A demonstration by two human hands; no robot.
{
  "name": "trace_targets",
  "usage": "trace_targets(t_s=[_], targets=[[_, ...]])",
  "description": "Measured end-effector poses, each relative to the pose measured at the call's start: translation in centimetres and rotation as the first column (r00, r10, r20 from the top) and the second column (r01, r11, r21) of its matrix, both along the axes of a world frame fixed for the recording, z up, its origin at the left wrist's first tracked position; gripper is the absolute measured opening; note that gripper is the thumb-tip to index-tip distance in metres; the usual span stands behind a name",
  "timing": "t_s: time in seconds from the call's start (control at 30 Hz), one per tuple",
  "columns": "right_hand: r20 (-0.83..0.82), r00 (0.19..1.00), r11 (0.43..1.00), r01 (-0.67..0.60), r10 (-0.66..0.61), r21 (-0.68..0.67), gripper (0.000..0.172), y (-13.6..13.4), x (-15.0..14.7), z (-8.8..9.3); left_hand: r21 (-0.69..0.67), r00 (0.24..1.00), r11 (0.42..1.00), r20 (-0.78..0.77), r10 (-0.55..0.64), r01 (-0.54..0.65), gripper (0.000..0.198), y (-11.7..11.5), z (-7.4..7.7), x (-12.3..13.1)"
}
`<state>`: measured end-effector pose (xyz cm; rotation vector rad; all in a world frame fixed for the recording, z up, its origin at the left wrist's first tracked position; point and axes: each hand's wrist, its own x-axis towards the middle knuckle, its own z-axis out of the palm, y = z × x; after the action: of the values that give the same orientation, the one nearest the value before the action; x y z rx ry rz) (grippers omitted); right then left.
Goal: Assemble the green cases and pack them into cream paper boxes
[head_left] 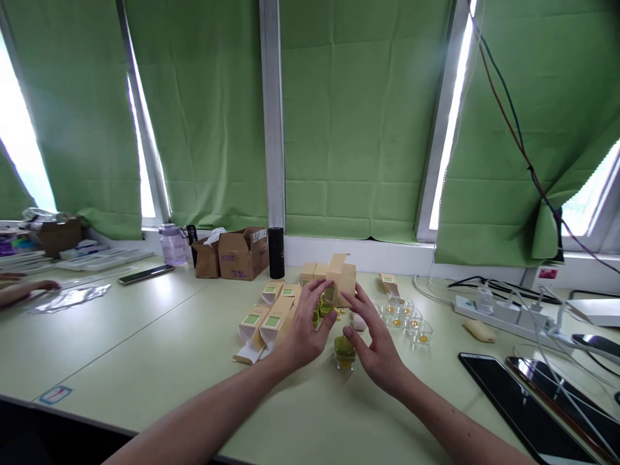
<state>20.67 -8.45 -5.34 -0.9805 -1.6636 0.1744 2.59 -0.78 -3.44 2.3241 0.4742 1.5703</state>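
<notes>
Between the fingertips of both hands is a small cream carton [345, 279], raised above the table with its top flap up. My left hand [306, 326] grips it at the left side, the fingers over its near face. My right hand [376, 349] has its fingertips against the lower right of the carton, thumb apart. Below, between the hands, a green-topped clear jar [345, 352] stands on the table. More green jars lie partly hidden behind my left fingers. Beside my left hand lie several open cartons [250, 323] with green labels.
Clear jar pieces with yellow centres [405, 318] stand right of my hands. Farther right are a power strip [504, 310], cables and a dark tablet [513, 403]. Cardboard boxes [242, 255], a black tumbler [276, 253] and a purple bottle [173, 245] line the back. Another person's hand [36, 287] is far left.
</notes>
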Motion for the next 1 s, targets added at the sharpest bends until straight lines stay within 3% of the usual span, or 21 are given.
trace_targets(t_s=[0.2,0.33,0.43,0.53,0.63,0.77,0.87,1.0], targets=[[0.216,0.976,0.988,-0.068,0.036,0.142,0.060,-0.9,-0.2,0.7,-0.138,0.994,0.990,0.109,0.021,-0.005,0.043,0.9,-0.2,-0.2],[0.321,0.946,0.974,-0.106,0.036,0.202,0.063,-1.2,-0.4,0.8,-0.258,0.984,0.966,0.167,0.065,-0.020,0.049,1.6,-0.7,-0.2],[0.336,0.941,0.962,-0.133,0.047,0.238,0.061,-1.1,-0.4,0.7,-0.311,0.977,0.951,0.203,0.068,-0.002,0.046,1.9,-0.9,0.0],[0.278,0.961,0.952,-0.081,-0.005,0.296,0.052,-0.9,-0.2,0.7,-0.356,0.977,0.934,0.206,0.058,0.020,0.043,1.9,-0.6,0.1],[0.272,0.958,0.980,0.033,-0.087,0.196,0.037,-0.8,0.1,1.1,-0.400,0.976,0.916,0.202,0.080,0.007,0.042,2.1,-0.1,-0.1],[0.486,0.867,0.986,0.159,-0.112,-0.056,0.034,-0.8,0.3,1.5,-0.433,0.977,0.894,0.113,0.182,-0.116,0.043,2.7,0.2,-0.6],[0.616,0.784,0.971,0.203,-0.084,-0.127,0.036,-0.8,0.4,1.8,-0.445,0.975,0.873,0.001,0.221,-0.198,0.041,3.2,0.0,-0.8],[0.695,0.709,0.943,0.298,-0.117,-0.145,0.036,-0.6,0.6,2.4,-0.449,0.978,0.869,-0.131,0.164,-0.206,0.043,3.2,-0.1,-0.8]])
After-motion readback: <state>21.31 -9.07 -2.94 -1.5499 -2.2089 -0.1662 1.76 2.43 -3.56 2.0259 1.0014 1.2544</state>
